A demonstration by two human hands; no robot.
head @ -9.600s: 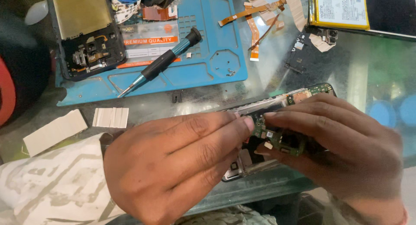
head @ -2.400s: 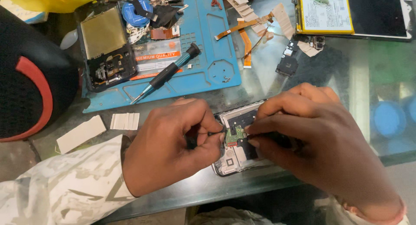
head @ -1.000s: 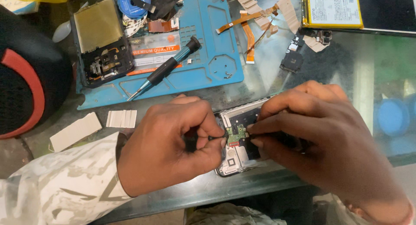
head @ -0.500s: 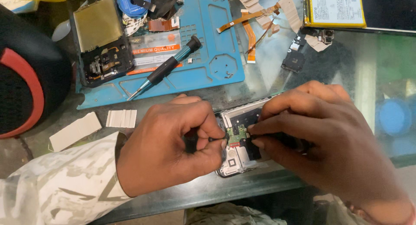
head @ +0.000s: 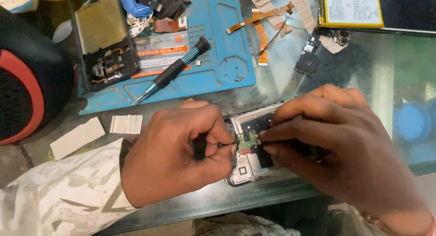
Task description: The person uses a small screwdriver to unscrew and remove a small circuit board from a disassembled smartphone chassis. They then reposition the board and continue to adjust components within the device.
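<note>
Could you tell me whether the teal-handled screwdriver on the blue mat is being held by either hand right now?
No, the screwdriver lies untouched on the blue mat, away from both hands.

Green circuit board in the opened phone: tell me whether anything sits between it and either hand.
Nothing visible does. The left hand holds a thin tool whose tip meets the green circuit board, and the right hand has its fingertips at the board's edge.

1. We saw the opened phone (head: pixel 249 147) on the glass table (head: pixel 390 81), in front of the work mat (head: pixel 218 59).
2. On the mat lay a screwdriver (head: pixel 175 70) and, left of it, another phone frame (head: pixel 105 40).
3. Right of the mat lay flex cables (head: pixel 261 31).
</note>
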